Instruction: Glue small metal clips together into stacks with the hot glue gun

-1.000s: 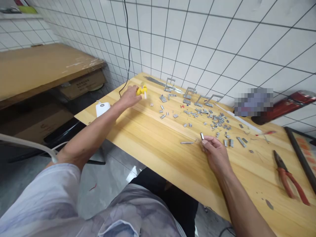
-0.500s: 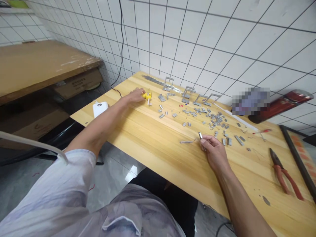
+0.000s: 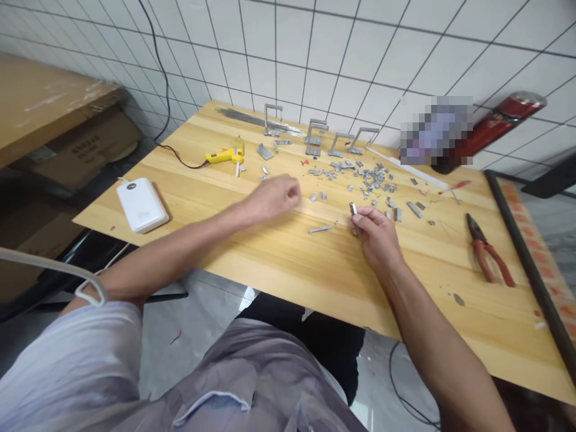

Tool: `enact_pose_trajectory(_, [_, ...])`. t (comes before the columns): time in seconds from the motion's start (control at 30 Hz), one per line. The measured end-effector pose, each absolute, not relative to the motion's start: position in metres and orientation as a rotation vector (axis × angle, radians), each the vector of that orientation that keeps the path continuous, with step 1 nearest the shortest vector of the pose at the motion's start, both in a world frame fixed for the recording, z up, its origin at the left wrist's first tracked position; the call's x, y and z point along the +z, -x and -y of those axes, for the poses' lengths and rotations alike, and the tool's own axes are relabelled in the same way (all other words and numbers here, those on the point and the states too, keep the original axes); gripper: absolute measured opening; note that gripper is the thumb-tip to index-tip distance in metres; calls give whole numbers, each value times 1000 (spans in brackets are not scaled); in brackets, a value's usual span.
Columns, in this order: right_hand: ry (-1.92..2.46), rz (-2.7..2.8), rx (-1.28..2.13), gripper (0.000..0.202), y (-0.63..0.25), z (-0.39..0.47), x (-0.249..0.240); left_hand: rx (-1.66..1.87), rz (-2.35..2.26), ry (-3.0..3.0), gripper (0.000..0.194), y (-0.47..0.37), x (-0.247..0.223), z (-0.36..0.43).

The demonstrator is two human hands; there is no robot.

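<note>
A small, narrow silver-grey block with a shiny end (image 3: 353, 208) stands nearly upright in the right hand (image 3: 378, 235), grasped between thumb and fingers, over the middle of the light wood-grained bench (image 3: 270, 258). Just left of it, a thin grey strip (image 3: 320, 229) lies flat, roughly in line with the front edge. The left hand (image 3: 274, 199), blurred, is over the bench with fingers curled in; whether they enclose anything cannot be told. Beyond the right hand, many small grey blocks (image 3: 373, 178) lie scattered toward the back edge, where angular grey frames (image 3: 364, 130) stand. A yellow glue gun (image 3: 225, 155) lies toward the back left corner, and a white rounded box (image 3: 143, 207) sits near the front left corner. Red-handled pliers with dark jaws (image 3: 483, 252) lie well to the right, beside a black-edged panel (image 3: 526, 252).
</note>
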State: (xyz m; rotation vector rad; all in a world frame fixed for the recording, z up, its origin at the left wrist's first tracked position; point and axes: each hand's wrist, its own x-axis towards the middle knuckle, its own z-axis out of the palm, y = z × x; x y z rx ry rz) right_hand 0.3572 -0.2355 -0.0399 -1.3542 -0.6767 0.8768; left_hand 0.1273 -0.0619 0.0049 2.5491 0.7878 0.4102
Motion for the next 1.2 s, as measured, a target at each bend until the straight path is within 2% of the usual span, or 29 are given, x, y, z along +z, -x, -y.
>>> enact_pose_trajectory(0.17, [1348,707,877,25,-361,235,-40,159,-701,-2605,31,-166,-14,126])
enact_pose_trajectory(0.3, [1347,695,917,24,-362,234,-42,103,-722,-2650,23,-178,-25,130])
enact_pose_trajectory(0.47, [1333,696,961,26,-360,236,-41,263,-665,-2550,18,-173,-25,129])
enact_pose_trajectory(0.7, [1283,690,1024,39,-356,237,-34,406,-581,-1650,24,-165,-31,123])
enact_pose_trajectory(0.83, [1290,670,1061,40,-356,238,-30,417,-585,-1339,29,-168,-41,123])
enact_pose_trajectory(1.03, [1338,685,1055,34,-353,239,-29,480,-592,-1236,25,-169,-41,128])
enact_pose_trajectory(1.2, [1395,707,989,25,-351,241,-35,504,-562,-1302,35,-167,-42,130])
